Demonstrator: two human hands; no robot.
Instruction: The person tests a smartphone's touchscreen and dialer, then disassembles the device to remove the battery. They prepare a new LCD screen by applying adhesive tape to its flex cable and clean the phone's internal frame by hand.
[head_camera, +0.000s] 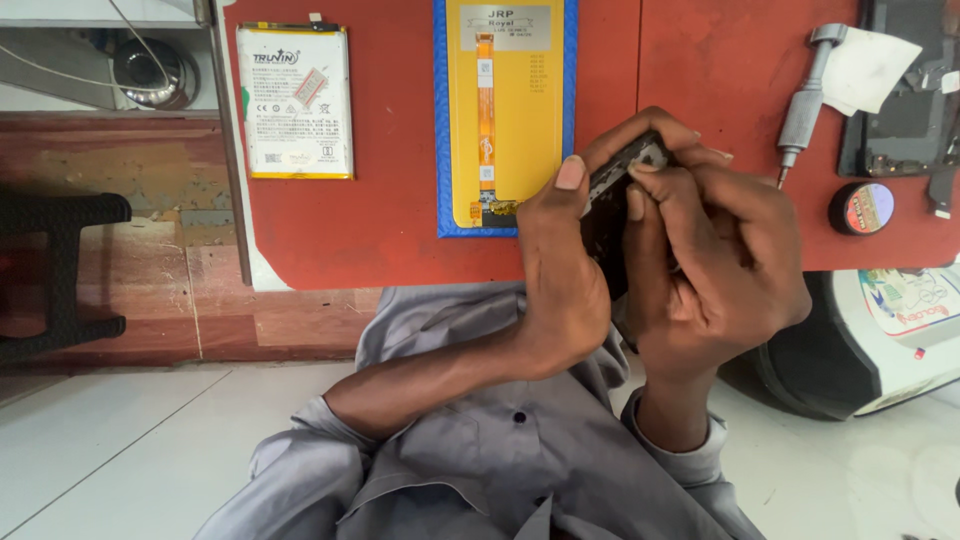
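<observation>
- The left hand (560, 270) is clamped on a dark phone body (615, 215), thumb up along its near edge, fingers curled over the far end; the phone is held on edge above the red worktop (380, 220), touching nothing but the two hands
- The right hand (710, 260) closes its grip on the same phone from the other side; its thumb presses at the upper corner, seemingly working at something small there; what lies under the thumb is hidden
- To do this well, I judge: keep the left hand as the steady clamp, let only the right thumb and fingertips work; press lightly at the corner so the body does not flex; hold it over the worktop so a loosened part drops there and not to the floor
- Counted on the worktop: one white battery pack (295, 100) with yellow edging; one yellow card in a blue frame (505, 115) carrying one orange flex strip; one grey screwdriver (805, 100); one small round tin (860, 208); one opened dark device (905, 90) at the far right, partly cut off
- Two hands, one phone
</observation>
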